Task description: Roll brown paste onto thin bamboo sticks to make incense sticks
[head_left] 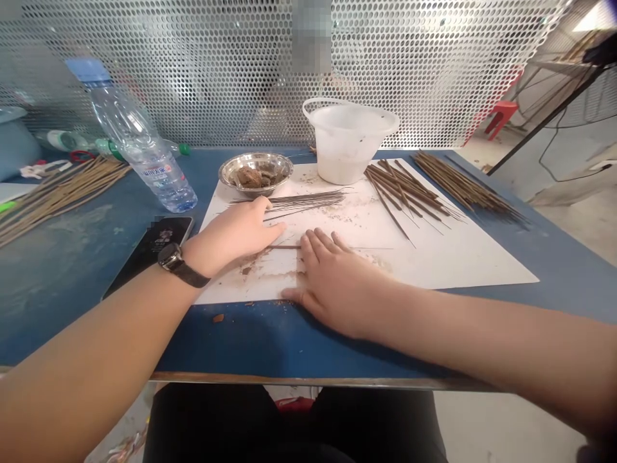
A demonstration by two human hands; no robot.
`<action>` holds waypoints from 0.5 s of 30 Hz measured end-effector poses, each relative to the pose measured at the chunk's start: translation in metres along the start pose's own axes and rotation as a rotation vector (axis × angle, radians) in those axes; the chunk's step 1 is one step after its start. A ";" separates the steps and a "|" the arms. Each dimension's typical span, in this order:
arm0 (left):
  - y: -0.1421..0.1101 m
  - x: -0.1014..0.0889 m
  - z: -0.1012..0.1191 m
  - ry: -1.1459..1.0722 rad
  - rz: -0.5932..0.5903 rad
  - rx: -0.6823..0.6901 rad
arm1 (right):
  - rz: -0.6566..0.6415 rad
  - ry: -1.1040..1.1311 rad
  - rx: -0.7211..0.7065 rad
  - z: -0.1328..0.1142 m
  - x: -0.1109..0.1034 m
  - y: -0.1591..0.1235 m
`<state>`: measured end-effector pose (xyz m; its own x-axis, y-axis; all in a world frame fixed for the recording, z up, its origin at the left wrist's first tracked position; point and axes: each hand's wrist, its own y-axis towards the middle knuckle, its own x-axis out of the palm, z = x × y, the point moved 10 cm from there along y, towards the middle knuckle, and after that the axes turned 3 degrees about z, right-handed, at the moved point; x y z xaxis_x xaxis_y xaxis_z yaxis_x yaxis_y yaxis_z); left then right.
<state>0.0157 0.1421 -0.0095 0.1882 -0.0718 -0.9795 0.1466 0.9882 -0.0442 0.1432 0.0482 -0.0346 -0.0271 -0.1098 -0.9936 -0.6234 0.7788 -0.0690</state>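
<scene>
My right hand [332, 276] lies flat on a white board [482, 257], fingers stretched out over a brown incense stick [284, 247]. The stick's thin bare end pokes out to the right of the fingers. My left hand [241, 226] rests at the near left of a spread of thin dark sticks [308, 200], thumb and forefinger apart; its other fingers are hidden. A shiny metal bowl [226, 182] with brown dough-like lumps [250, 177] stands just beyond it. Thicker coated incense sticks [402, 186] lie in a loose pile at the board's right.
A white plastic bucket [344, 145] stands at the board's back edge. On the left are a water bottle [139, 141], a phone [149, 254] and a pile of pale sticks [72, 186]. More brown sticks [467, 186] lie far right. A perforated metal panel [216, 77] closes off the back.
</scene>
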 end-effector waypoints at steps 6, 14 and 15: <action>0.000 0.000 0.001 -0.005 -0.015 -0.008 | -0.008 -0.001 -0.029 -0.004 -0.001 -0.001; -0.002 0.004 -0.001 -0.020 -0.059 -0.019 | 0.050 -0.179 0.057 0.042 -0.050 0.005; -0.001 0.004 -0.001 -0.018 -0.065 -0.017 | 0.018 -0.197 0.135 0.062 -0.056 0.006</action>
<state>0.0153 0.1406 -0.0136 0.1961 -0.1385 -0.9708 0.1422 0.9835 -0.1116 0.1892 0.0972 0.0149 0.1237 0.0171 -0.9922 -0.5134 0.8567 -0.0493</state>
